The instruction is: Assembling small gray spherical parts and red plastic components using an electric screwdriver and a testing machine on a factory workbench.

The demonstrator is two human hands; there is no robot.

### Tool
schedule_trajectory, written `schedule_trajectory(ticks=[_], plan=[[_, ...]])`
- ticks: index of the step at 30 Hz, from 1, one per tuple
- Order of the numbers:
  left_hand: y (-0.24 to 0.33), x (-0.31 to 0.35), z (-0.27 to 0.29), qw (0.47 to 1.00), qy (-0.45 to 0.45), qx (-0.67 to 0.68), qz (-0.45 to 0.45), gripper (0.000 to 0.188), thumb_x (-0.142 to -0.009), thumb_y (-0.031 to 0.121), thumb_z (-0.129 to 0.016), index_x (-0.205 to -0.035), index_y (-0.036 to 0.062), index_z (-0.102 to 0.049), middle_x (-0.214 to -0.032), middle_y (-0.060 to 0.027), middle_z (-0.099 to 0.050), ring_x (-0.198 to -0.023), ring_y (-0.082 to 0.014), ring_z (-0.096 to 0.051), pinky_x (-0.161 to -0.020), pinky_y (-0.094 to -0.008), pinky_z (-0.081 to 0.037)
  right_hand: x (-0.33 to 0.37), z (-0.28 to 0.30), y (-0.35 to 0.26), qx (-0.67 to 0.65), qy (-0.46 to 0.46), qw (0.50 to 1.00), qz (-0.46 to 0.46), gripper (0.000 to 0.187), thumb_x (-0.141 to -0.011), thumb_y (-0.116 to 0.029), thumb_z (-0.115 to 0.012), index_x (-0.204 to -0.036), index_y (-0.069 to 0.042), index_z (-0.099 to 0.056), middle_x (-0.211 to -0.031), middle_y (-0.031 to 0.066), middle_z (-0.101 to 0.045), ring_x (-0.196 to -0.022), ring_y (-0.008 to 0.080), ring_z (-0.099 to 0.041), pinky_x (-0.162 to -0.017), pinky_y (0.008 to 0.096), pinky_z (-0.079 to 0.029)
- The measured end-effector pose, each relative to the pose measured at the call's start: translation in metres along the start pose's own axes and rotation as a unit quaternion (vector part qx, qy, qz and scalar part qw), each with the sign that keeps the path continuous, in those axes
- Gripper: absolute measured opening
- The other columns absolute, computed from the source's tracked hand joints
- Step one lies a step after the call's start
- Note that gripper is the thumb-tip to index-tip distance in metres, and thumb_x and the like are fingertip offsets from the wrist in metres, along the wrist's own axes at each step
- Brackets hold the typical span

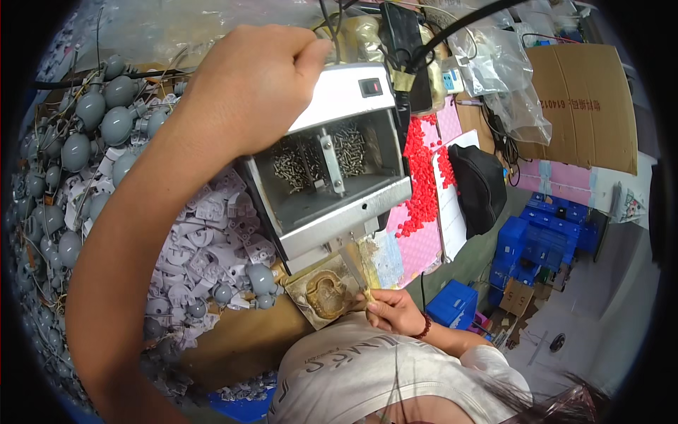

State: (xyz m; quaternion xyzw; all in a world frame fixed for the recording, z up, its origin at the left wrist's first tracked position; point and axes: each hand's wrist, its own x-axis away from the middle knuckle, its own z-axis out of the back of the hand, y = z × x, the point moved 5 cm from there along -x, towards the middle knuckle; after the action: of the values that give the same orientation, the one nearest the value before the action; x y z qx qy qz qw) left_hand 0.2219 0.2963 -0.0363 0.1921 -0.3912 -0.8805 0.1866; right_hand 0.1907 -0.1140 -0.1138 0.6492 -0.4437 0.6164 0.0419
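Observation:
A screw feeder (332,212), white and grey with a red rocker switch, stands before me. Its open hopper holds many small screws (289,166) on both sides of an upright metal bar (330,162). My left hand (258,81) is curled closed over the feeder's far left top edge; its fingertips are hidden, so what it grips cannot be made out. Close to my body, my right hand (397,312) pinches the yellowish end of a thin flat metal strip tool (354,265), which points up toward the feeder's front. Beside that hand lies a brown ring-shaped piece (327,294) on a small board.
Grey round lamp-like parts (116,126) and white plastic pieces (205,247) are heaped at left. Red small caps (422,184) lie on a pink sheet at right, near a black pouch (477,189). Blue bins (452,304) and a cardboard box (583,106) stand farther right.

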Motion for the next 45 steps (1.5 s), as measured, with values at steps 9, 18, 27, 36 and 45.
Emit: schedule_trajectory(ticks=[9,18,27,36,45], plan=[[0.001,0.002,0.000,0.999,0.008,-0.047,0.019,0.041,-0.099,0.035,-0.049,-0.097,-0.0021,-0.066,-0.077,-0.0186,-0.065,-0.069,-0.0276,-0.059,-0.069,-0.0356,-0.046,-0.013,-0.001,-0.003,-0.025,-0.033,0.999,0.021,0.031,-0.101,-0.015,-0.055,-0.130,-0.004,-0.061,-0.067,-0.0003,-0.057,-0.050,0.0037,-0.039,-0.046,0.0191,-0.030],[0.001,0.000,0.003,0.994,0.029,-0.105,0.016,0.039,-0.099,0.033,-0.049,-0.096,-0.0008,-0.068,-0.082,-0.0200,-0.068,-0.075,-0.0308,-0.064,-0.071,-0.0369,-0.048,-0.017,-0.011,-0.005,-0.055,-0.028,0.997,0.053,0.032,-0.102,-0.017,-0.054,-0.130,-0.002,-0.060,-0.070,-0.0013,-0.057,-0.048,0.0024,-0.037,-0.045,0.0186,-0.027],[0.002,0.003,0.005,0.991,0.044,-0.120,0.031,0.041,-0.098,0.035,-0.044,-0.096,0.0036,-0.069,-0.093,-0.0198,-0.069,-0.090,-0.0401,-0.063,-0.082,-0.0441,-0.049,-0.021,0.027,-0.023,0.139,-0.117,0.982,0.060,0.031,-0.102,-0.021,-0.056,-0.127,-0.005,-0.064,-0.063,-0.0055,-0.051,-0.055,0.0023,-0.042,-0.049,0.0206,-0.034],[0.008,0.005,0.003,0.987,0.055,-0.141,0.051,0.039,-0.098,0.034,-0.045,-0.097,0.0040,-0.070,-0.095,-0.0203,-0.069,-0.091,-0.0400,-0.064,-0.082,-0.0433,-0.050,-0.024,0.039,-0.011,0.092,-0.091,0.987,0.095,0.031,-0.101,-0.017,-0.056,-0.128,-0.004,-0.063,-0.065,-0.0048,-0.054,-0.055,0.0018,-0.045,-0.049,0.0186,-0.035],[0.009,0.006,0.003,0.983,0.063,-0.165,0.056,0.040,-0.099,0.035,-0.044,-0.097,0.0048,-0.071,-0.094,-0.0203,-0.069,-0.091,-0.0402,-0.064,-0.082,-0.0434,-0.050,-0.038,0.021,-0.039,0.045,-0.133,0.986,0.088,0.028,-0.101,-0.016,-0.055,-0.126,-0.005,-0.064,-0.064,-0.0042,-0.052,-0.053,0.0027,-0.040,-0.048,0.0195,-0.030]])
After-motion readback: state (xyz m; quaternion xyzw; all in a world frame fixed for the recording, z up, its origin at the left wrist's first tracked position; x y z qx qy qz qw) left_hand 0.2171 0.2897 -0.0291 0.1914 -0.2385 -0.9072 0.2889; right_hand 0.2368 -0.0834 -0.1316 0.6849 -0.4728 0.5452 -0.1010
